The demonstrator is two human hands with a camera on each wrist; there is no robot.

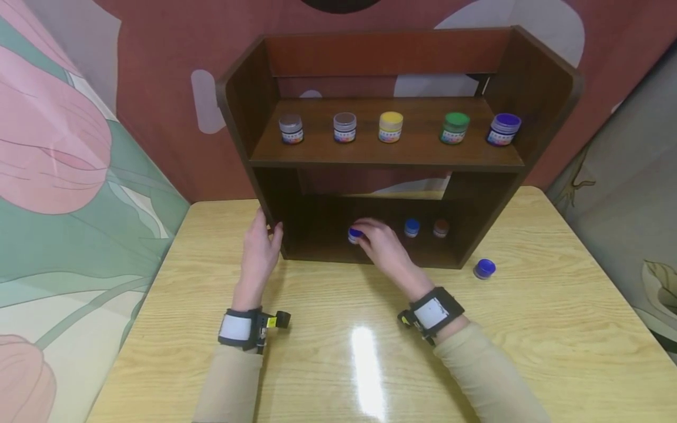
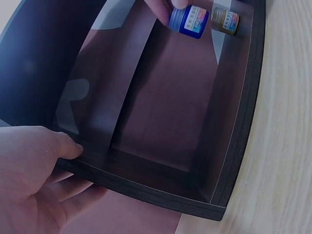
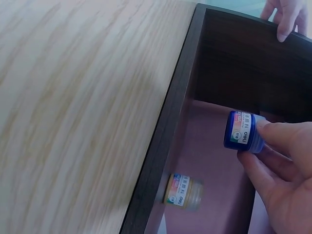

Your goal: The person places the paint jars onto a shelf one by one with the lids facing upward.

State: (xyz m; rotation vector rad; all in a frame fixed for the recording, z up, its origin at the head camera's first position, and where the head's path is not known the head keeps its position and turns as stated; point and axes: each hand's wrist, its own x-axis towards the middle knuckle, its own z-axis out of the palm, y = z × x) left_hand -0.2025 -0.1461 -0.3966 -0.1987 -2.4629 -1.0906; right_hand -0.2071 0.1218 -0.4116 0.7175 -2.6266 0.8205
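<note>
My right hand [image 1: 382, 242] pinches a small paint jar [image 3: 240, 130] by its lid end, between thumb and fingers. That jar has dark blue paint and a printed label, and it is inside the lower compartment of a dark brown wooden shelf [image 1: 388, 165]. The left hand [image 1: 260, 245] grips the shelf's left side panel, thumb on the inner face and fingers behind, as the left wrist view shows. Right of the held jar, a blue jar [image 1: 412, 228] and a brown jar [image 1: 441, 228] stand on the lower board.
On the upper board stand two grey-lidded jars [image 1: 291, 128] [image 1: 345, 127], a yellow jar [image 1: 391, 127], a green jar [image 1: 455, 128] and a purple-blue jar [image 1: 503, 129]. Another blue jar [image 1: 484, 268] sits on the wooden table [image 1: 555, 329], right of the shelf. A patterned wall stands behind.
</note>
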